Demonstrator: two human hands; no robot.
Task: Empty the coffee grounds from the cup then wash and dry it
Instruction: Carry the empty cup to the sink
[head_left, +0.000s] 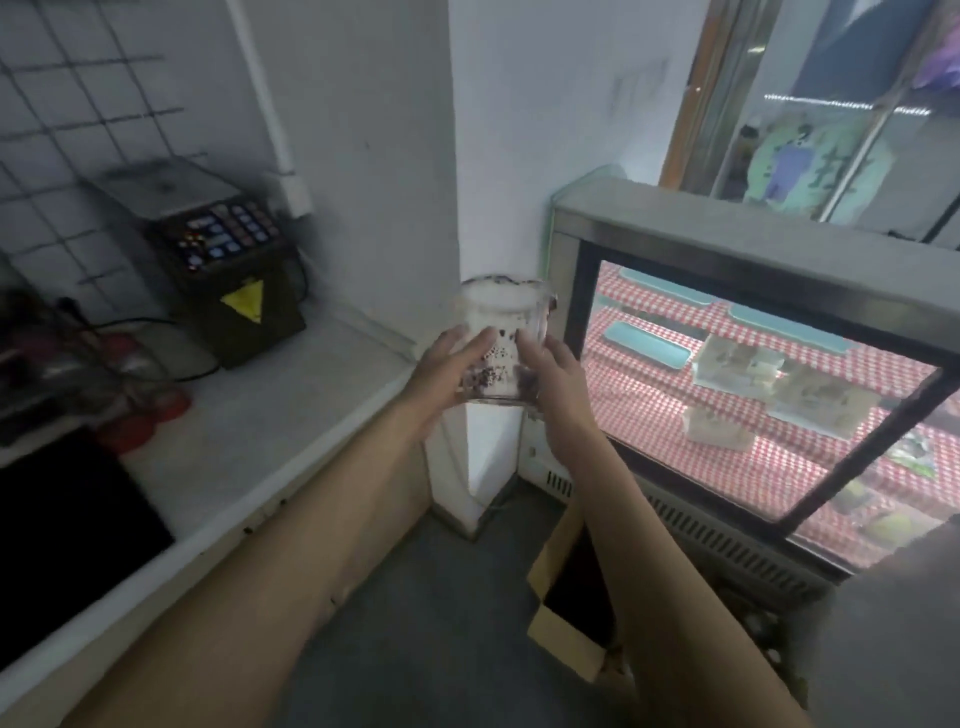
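Note:
A clear glass cup (498, 317) is held upright in the air in front of a white wall corner. Dark coffee grounds cling to its inner wall and rim, thickest near the bottom. My left hand (447, 371) wraps the cup's lower left side with the fingers on the glass. Against the lower right side lies my right hand (553, 376), fingers also on the glass. The whole frame is blurred by motion.
A white counter (270, 415) runs along the left with a black keypad machine (228, 270) and red items (140, 415). A glass display fridge (727, 384) with red checked shelves stands at the right. An open cardboard box (576, 597) sits on the grey floor below.

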